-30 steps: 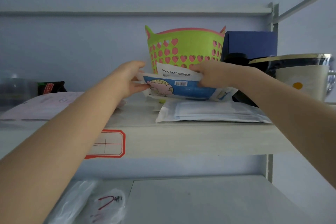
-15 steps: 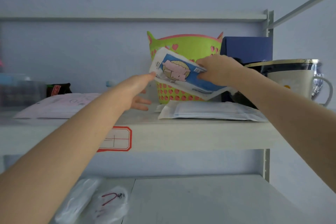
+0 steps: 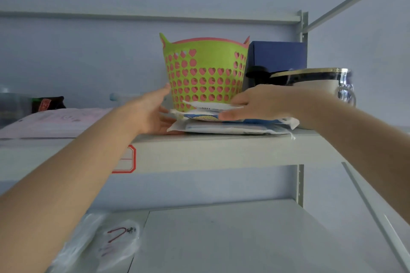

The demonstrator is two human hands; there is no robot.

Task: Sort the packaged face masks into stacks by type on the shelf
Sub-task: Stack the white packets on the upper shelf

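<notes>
A flat white mask pack [image 3: 233, 129] lies on the upper shelf [image 3: 221, 154], in front of the green basket. On top of it sits a blue cartoon-print mask pack [image 3: 199, 117] with another white pack [image 3: 208, 105] above. My right hand [image 3: 257, 104] holds these upper packs, fingers over the top and thumb along the front edge. My left hand [image 3: 153, 113] is open, its fingers touching the left end of the stack. A pale pink stack of packs [image 3: 55, 122] lies further left on the same shelf.
A green basket with pink hearts [image 3: 206, 68] stands right behind the stack. Beside it are a blue box [image 3: 277, 55] and a mug under a clear lid [image 3: 317, 82]. A black pouch [image 3: 46, 104] sits far left. The lower shelf [image 3: 221, 239] holds a plastic bag [image 3: 115, 241].
My right hand has brought the blue cartoon pack down from in front of the basket onto the white pack. My left hand moved right to the stack's left edge.
</notes>
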